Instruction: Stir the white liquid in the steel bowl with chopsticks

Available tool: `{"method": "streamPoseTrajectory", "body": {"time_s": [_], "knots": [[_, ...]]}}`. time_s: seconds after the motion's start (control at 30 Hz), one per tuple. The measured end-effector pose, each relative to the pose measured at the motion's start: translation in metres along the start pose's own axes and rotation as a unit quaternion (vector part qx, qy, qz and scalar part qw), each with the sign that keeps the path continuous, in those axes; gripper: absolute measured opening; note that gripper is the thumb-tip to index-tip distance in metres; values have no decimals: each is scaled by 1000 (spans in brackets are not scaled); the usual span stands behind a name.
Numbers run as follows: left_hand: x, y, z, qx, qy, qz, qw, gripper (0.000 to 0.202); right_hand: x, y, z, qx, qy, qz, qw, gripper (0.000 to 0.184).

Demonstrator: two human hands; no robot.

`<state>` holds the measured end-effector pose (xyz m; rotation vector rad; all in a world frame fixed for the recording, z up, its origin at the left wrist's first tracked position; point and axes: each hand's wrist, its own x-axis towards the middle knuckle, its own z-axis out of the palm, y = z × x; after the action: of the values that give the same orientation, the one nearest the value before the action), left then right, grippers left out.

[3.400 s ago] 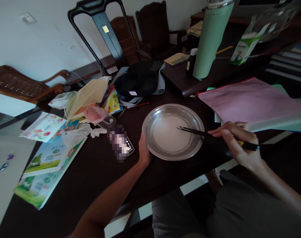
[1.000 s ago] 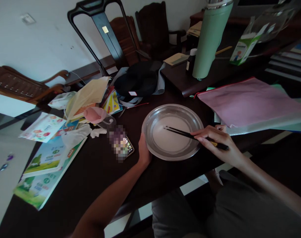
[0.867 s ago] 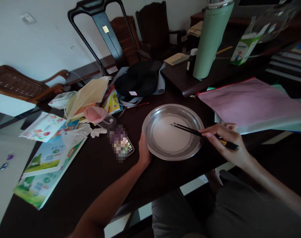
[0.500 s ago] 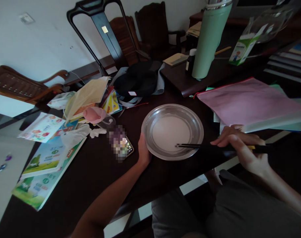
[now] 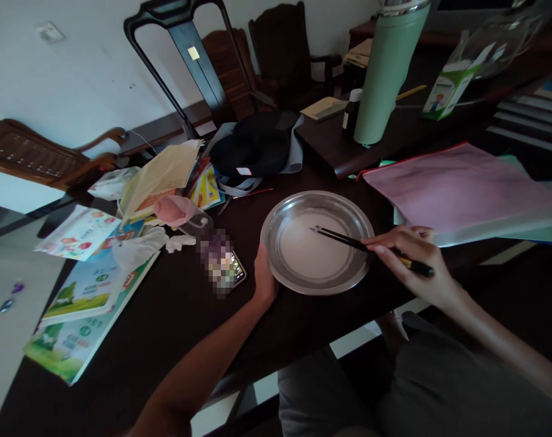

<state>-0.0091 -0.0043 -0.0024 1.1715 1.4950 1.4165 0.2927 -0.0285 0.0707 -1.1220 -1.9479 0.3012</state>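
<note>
A round metal plate (image 5: 276,267) with pale white liquid in it sits on the dark table near the front edge. My left hand (image 5: 263,276) rests against the plate's left rim, fingers curled on the rim. My right hand (image 5: 415,258) is closed on a pair of black chopsticks (image 5: 337,238). Their tips reach over the middle of the plate, in or just above the liquid.
A phone (image 5: 221,265) lies left of the plate. Books and packets (image 5: 82,291) are heaped at the left. A pink folder (image 5: 458,188) lies at the right. A green flask (image 5: 385,73) stands on a raised shelf behind. A black cap (image 5: 253,145) and chairs are beyond.
My right hand has swept the chopsticks around in the plate: half a second ago the tips were near the front rim, now they are back over the middle. The left hand has not moved.
</note>
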Motion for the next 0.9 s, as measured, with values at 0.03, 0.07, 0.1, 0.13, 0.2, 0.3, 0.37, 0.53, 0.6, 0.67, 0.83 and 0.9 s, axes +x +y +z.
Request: {"method": "streamPoseTrajectory", "body": {"time_s": [0.03,0.07,0.1,0.13,0.2,0.3,0.37,0.53,0.6,0.67,0.83,0.9], "knots": [[0,0,1,-11,2,-7,1000,55,-2,0,-5,5,18,10,1000,19],[0,0,2,-18,3,-12,1000,55,-3,0,-10,15,34,19,999,22],[0,0,2,-21,6,-16,1000,55,-5,-1,-15,32,46,31,998,25],[0,0,3,-22,10,-18,1000,54,-7,-2,-19,53,55,44,996,28],[0,0,3,-19,17,-21,999,53,-10,-5,-25,93,57,61,992,32],[0,1,1,-3,17,-15,1000,52,-10,-9,-26,118,19,45,992,32],[-1,1,0,9,13,-6,1000,51,-8,-11,-22,115,-15,17,993,28],[0,-1,0,2,4,4,1000,56,-2,-7,-2,76,-72,-12,994,12],[0,-1,0,-13,2,-11,1000,57,-1,-4,4,42,-72,-18,996,9],[0,-1,1,-26,5,-25,999,57,-1,-1,5,11,-60,-24,998,8],[-2,2,3,-32,15,-47,998,56,-3,-1,-7,-17,25,-6,1000,20],[-2,2,3,-31,15,-41,999,54,-5,-3,-14,-8,55,2,998,27]]}}
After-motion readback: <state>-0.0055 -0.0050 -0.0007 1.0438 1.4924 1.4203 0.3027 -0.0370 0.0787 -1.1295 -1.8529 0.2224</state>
